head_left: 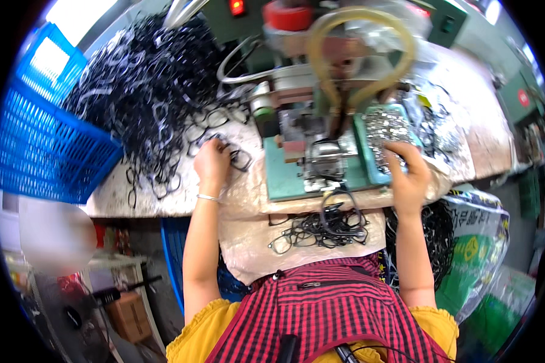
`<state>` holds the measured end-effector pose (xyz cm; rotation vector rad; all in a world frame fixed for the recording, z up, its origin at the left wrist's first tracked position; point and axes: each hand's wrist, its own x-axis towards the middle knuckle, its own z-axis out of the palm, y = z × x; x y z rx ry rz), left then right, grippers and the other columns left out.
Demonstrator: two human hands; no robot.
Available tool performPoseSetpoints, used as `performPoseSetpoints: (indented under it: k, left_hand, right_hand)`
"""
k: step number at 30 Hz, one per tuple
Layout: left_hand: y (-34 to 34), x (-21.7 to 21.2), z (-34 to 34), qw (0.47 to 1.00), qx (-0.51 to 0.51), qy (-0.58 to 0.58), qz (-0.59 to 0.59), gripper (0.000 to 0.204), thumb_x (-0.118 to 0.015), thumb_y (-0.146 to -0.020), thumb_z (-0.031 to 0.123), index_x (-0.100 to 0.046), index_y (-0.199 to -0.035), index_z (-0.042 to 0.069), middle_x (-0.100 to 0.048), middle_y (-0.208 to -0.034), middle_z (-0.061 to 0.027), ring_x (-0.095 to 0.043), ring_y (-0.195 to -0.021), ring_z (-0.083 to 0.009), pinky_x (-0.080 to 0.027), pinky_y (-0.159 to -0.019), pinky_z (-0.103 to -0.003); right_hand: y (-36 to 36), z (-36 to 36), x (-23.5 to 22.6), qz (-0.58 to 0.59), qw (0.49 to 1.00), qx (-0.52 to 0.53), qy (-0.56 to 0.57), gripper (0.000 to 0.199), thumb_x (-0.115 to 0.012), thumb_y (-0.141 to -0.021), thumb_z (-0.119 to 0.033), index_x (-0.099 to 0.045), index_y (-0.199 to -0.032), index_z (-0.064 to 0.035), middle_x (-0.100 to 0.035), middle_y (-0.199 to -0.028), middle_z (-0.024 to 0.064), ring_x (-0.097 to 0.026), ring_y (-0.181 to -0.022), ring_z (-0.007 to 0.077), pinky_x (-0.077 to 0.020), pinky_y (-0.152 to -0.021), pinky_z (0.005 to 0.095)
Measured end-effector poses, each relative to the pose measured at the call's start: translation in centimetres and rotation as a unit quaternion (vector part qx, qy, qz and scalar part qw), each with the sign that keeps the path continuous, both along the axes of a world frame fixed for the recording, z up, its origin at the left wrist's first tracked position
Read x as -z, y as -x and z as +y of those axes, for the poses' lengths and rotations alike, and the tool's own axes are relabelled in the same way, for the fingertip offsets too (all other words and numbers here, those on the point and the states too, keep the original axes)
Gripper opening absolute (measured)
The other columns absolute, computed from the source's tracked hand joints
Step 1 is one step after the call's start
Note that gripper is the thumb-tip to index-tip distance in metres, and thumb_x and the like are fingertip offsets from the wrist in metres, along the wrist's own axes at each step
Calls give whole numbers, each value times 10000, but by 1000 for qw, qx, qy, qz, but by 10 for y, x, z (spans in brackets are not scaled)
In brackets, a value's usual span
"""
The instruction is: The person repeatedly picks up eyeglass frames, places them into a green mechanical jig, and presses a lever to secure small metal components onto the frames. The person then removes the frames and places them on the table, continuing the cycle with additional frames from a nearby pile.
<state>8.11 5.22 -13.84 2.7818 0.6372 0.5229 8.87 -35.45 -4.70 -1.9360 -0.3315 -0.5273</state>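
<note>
Worktop [487, 115] is partly hidden by a machine [293, 94]. Left hand [212, 162] curls at a frame [242, 160] beside the heap [148, 72]; right hand [410, 175] is over a tray [365, 151] of metal bits [383, 126]. Fingertips obscured: I cannot tell either grip.

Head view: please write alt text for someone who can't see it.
A person's bare left hand is at black eyeglass frames, the bare right hand at a teal rectangular tray of small silvery metal parts. Between them stands a green-based bench machine.
</note>
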Motion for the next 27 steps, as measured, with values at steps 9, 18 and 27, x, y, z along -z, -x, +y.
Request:
performPoseSetpoints:
  k: [9, 18, 27]
  left_hand:
    - [33, -57, -46, 726, 169, 582, -325, 61, -596, -948, 44, -535, -953, 43, -615, -871, -70, -593, -675, -132, -487, -535, -250]
    - [30, -176, -137, 766, 356, 304, -440, 162, -555, -944, -77, -611, -1095, -62, -682, -1100, -184, -668, -1010, -277, -539, -931, -399]
    - [40, -135, -159, 757, 578, 121, -279, 326, -705, -681, 40, -754, -998, 91, -748, -1078, -68, -695, -908, -269, -518, -963, -505]
  right_hand:
    - [-23, 71, -5, 34, 972, -91, -214, 454, -725, -810, -15, -595, -1243, 30, -692, -930, 84, -661, -929, 158, -503, -876, 296]
    - [-3, 79, -43, 115, 933, -164, -299, 582, -691, -833, -3, -457, -1364, 44, -713, -989, 90, -633, -1030, 156, -461, -955, 302]
    - [-32, 17, -8, -40, 989, -27, 136, 294, -710, -821, -114, -693, -1102, -32, -650, -1200, 231, -565, -1250, 375, -436, -1059, 454]
